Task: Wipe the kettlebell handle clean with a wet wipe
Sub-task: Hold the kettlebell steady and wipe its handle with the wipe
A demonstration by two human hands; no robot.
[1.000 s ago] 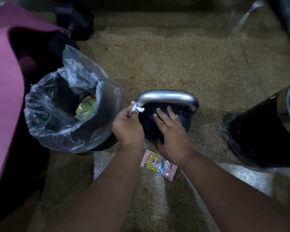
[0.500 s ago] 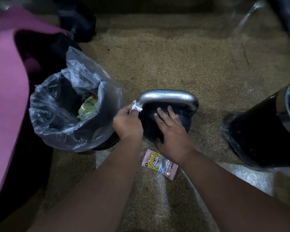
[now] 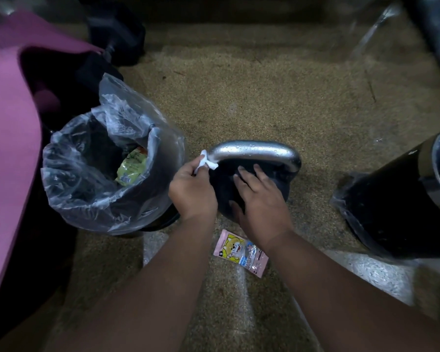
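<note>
A dark kettlebell (image 3: 224, 196) stands on the speckled floor with its silver handle (image 3: 254, 149) arching over the top; droplets glisten on the metal. My left hand (image 3: 192, 190) pinches a small white wet wipe (image 3: 207, 162) against the handle's left end. My right hand (image 3: 261, 203) lies flat on the kettlebell's dark body, fingers spread and pointing away from me. A pink wipe packet (image 3: 240, 252) lies on the floor just below my right wrist.
A bin lined with a clear plastic bag (image 3: 107, 174), holding a green wrapper, stands left of the kettlebell. A black bin (image 3: 401, 204) stands at the right. A pink mat (image 3: 8, 128) fills the left edge. Dark dumbbells (image 3: 117, 39) sit at the back.
My left hand has slid the wipe slightly along the handle's left end. My right hand stays pressed on the kettlebell body. The view shifted a little.
</note>
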